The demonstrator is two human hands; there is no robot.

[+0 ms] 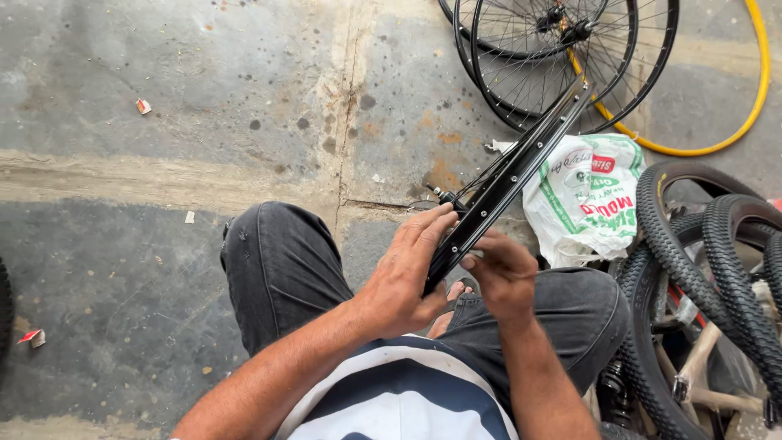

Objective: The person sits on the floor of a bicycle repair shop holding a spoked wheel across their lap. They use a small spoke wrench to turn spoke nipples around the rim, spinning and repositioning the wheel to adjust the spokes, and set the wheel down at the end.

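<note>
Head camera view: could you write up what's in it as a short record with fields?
Setting: cracked concrete floor, person seated, dark trousers, striped shirt
Left hand: grips the black bicycle wheel rim, seen edge-on
Right hand: fingers pinch at the rim's lower end
Behind rim: two spoked wheels and a yellow hoop lying flat
Right of rim: white printed plastic bag
Far right: knobby black tyres stacked over a bicycle frame

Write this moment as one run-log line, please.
left hand: grips wheel rim | right hand: pinches rim edge | knees bent
</note>
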